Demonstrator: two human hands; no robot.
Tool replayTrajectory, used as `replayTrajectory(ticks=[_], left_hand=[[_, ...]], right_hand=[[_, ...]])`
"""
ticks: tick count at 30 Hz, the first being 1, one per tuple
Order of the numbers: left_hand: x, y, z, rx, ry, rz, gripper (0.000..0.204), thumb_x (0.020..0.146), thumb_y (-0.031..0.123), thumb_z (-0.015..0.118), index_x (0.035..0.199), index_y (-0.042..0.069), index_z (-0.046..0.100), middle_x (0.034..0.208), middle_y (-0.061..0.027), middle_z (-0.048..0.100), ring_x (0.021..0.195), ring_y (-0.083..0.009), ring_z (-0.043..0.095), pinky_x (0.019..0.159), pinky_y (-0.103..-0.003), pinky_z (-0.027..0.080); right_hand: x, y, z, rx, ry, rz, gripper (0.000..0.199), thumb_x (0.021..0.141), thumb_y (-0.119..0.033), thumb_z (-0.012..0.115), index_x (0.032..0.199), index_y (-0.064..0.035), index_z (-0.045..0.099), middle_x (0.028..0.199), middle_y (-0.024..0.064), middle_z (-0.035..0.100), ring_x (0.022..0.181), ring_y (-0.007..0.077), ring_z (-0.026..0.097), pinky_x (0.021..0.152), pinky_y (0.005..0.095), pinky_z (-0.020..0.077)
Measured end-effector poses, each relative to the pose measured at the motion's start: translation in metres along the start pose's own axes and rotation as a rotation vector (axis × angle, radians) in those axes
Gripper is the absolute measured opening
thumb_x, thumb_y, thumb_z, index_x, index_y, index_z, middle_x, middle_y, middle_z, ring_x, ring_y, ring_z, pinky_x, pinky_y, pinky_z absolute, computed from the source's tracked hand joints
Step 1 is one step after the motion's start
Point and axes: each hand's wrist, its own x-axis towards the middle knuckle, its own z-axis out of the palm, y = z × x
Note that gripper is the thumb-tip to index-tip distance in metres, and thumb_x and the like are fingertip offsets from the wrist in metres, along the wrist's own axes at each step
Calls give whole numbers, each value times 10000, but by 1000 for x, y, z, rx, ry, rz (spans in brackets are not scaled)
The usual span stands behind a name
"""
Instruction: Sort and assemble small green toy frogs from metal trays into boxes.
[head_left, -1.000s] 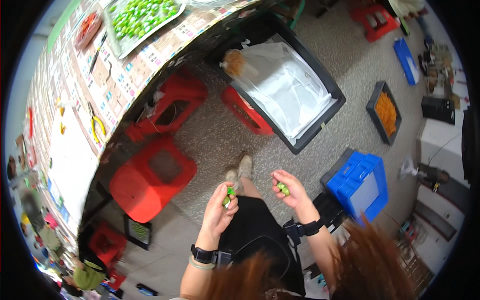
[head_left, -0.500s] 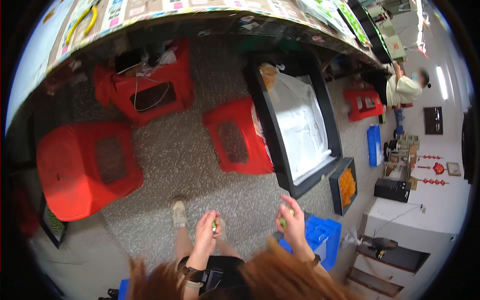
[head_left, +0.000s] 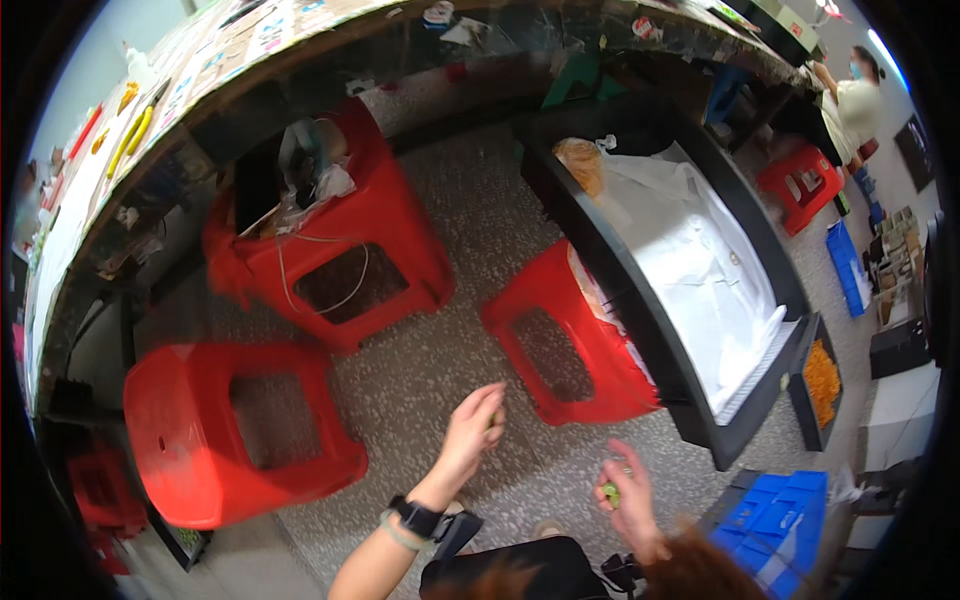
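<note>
My left hand (head_left: 472,430) is raised above the speckled floor with its fingers curled closed. A dark green bit shows at the fingertips, mostly hidden by them. Lower and to the right, my right hand (head_left: 632,500) is closed round a small light-green piece (head_left: 611,492); its kind is too small to tell. The hands are apart, and neither touches a stool or the tray. Closest to them is a red plastic stool (head_left: 560,400), which stands under the side of a large black tray (head_left: 650,330) lined with white sheeting (head_left: 690,270).
To the left stand a red stool (head_left: 180,450) and another red stool (head_left: 400,270) with bags and a cable. The workbench (head_left: 300,45) carries yellow-handled pliers (head_left: 130,140). At right are a small tray of orange pieces (head_left: 822,380), a blue crate (head_left: 775,520) and a seated person (head_left: 858,105).
My view has turned left and come nearer the bench and stools. Both hands have shifted right in the picture, the right one lower, and the left now hides more of its green piece.
</note>
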Motion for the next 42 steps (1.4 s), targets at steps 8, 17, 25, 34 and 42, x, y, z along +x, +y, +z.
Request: replayTrajectory(ticks=[8,17,25,34,42], left_hand=[[123,-44,49,602,-128,684,408,839,240,377,1184,24,347,665,-50,517,551,-128,490,471,-275,382],[123,-58,75,134,-438,226,223,867,241,321,840,53,439,592,17,389,450,-55,344,396,-187,288],[166,-100,135,177,-427,343,271,821,231,369,853,10,524,571,-30,485,456,-102,424,414,-260,332],[188,-89,78,107,-138,349,276,792,233,379,849,-3,511,615,-78,515,521,-175,491,483,-320,402],[162,93,-161,-276,187,812,192,818,283,448,777,96,432,616,-24,433,457,-109,400,361,-220,304]], right_hand=[[54,44,-12,89,235,-412,432,797,-85,452,1192,-79,277,616,30,418,413,90,398,316,187,260],[92,40,-34,10,259,-596,609,776,-65,428,1293,-106,107,615,26,400,403,90,383,308,184,254],[119,12,-76,-55,294,-633,428,774,-94,460,1160,-98,276,621,19,416,414,87,398,307,180,254],[120,6,-117,-56,293,-604,362,774,-120,482,1111,-83,356,614,7,424,433,80,412,314,162,271],[121,16,-110,-39,313,-608,490,767,-143,497,1199,-51,286,641,11,418,448,77,419,323,157,270]])
